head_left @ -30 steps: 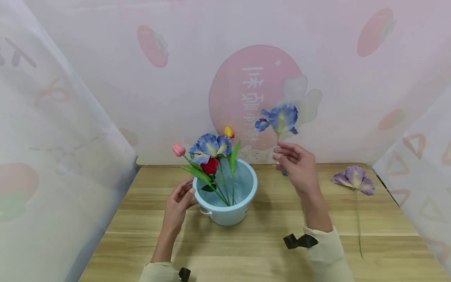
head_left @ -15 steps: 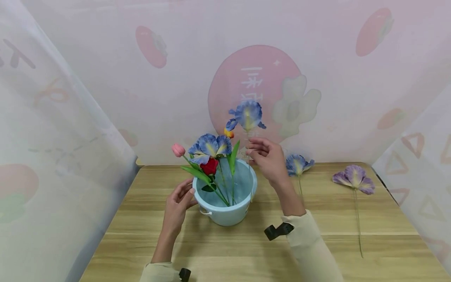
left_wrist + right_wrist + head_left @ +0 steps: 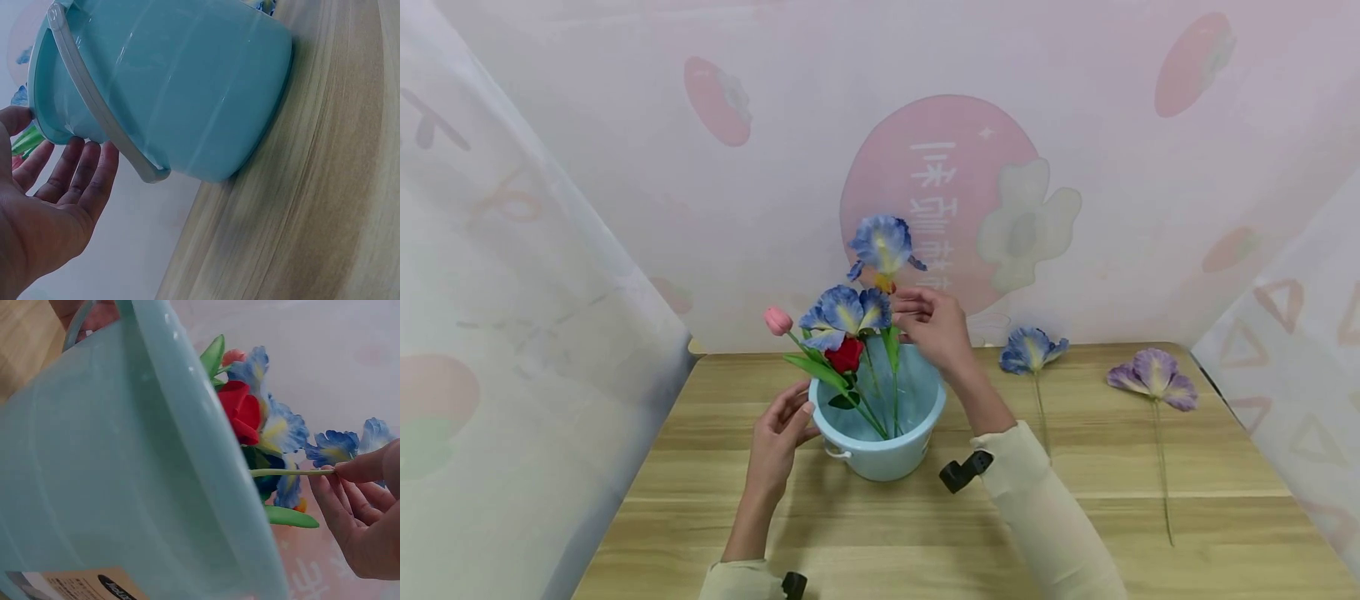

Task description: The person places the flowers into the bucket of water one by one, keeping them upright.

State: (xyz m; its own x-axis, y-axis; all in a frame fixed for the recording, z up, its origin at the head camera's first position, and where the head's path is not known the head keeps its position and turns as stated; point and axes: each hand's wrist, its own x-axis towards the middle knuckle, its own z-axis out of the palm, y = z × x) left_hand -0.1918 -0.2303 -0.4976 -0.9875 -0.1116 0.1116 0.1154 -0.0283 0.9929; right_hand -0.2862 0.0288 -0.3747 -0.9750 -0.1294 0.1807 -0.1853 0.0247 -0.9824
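Observation:
My left hand (image 3: 779, 437) holds the light blue bucket (image 3: 883, 460) at the left of its rim, thumb and fingers at the edge beside the white handle (image 3: 94, 94). Above the bucket's back right, my right hand (image 3: 934, 332) pinches the thin stem (image 3: 294, 472) of a blue iris (image 3: 882, 240) between thumb and fingers. The stem runs down past the rim into the bucket in the right wrist view. Standing in the bucket are another blue iris (image 3: 842, 310), a red rose (image 3: 846, 355), a pink tulip (image 3: 778, 321) and a yellow tulip (image 3: 885, 284), partly hidden behind the held iris.
Right of the bucket, a blue iris (image 3: 1032, 350) and a purple iris (image 3: 1154, 377) lie on the wooden table (image 3: 880, 550), their stems toward the front. A printed pale curtain (image 3: 775, 208) hangs behind the table and at both sides.
My right hand has carried the blue iris leftward from beside the bucket to above it, uncovering the blue iris lying on the table. The left hand stays at the bucket rim.

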